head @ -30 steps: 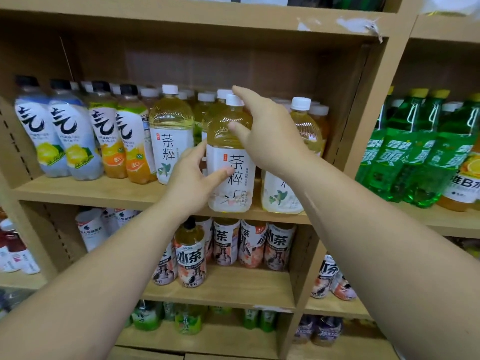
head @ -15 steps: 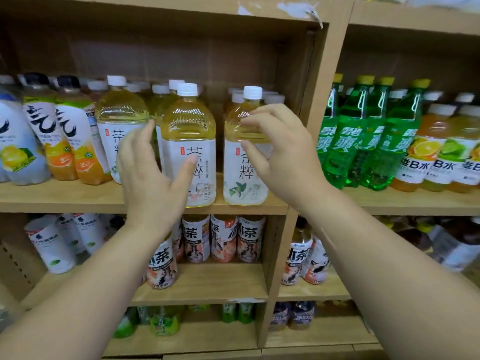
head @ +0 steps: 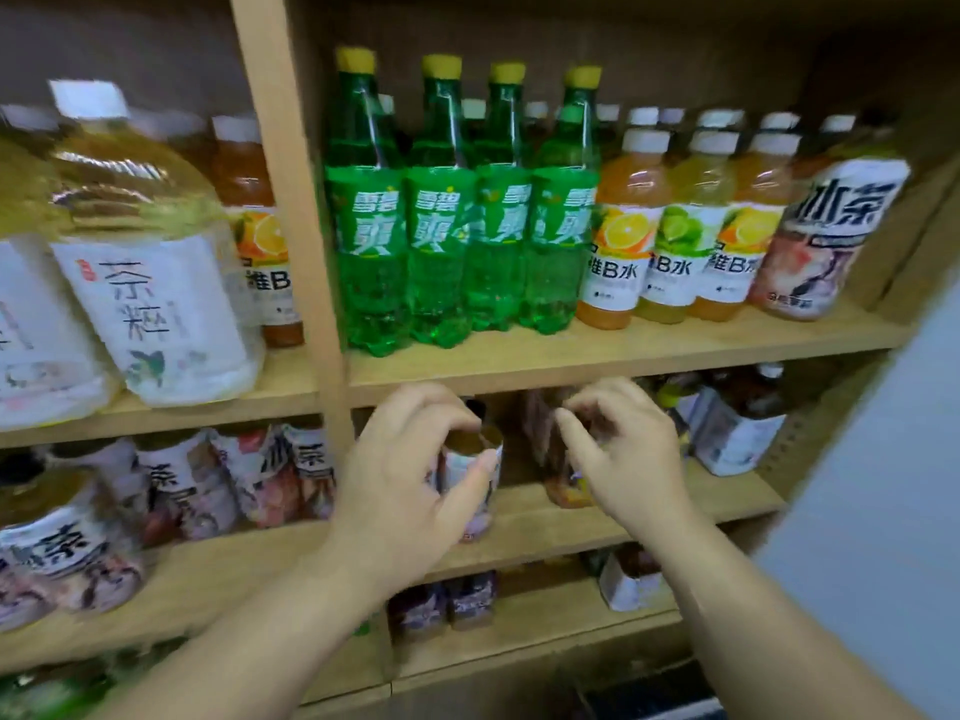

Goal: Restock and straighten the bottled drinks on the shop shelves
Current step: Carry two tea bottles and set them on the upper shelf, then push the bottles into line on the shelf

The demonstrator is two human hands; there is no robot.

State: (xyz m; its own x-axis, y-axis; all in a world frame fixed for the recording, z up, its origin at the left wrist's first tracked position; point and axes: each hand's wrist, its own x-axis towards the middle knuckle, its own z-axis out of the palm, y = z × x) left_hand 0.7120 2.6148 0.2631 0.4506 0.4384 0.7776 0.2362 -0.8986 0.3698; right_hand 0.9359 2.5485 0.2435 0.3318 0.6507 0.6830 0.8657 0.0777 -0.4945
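Head view: half a second before, both hands had been up at the large tea bottles left of the upright post. They had since dropped to the next shelf down, just right of the post, and the camera had swung with them. The left hand gripped a small tea bottle close to the post, fingers curled over its shoulder and thumb against its label. The right hand sat further right of the post with its fingers bent at a dark bottle; blur hid whether it actually held it. The large tea row was probably finished, and straightening had moved on to these smaller bottles.

The lower shelf was pale wood with open board showing round the two bottles. On the shelf above, right of the post, stood green soda bottles, then orange vitamin drinks, then one tea bottle leaning. Far right of the post rose a plain grey panel.
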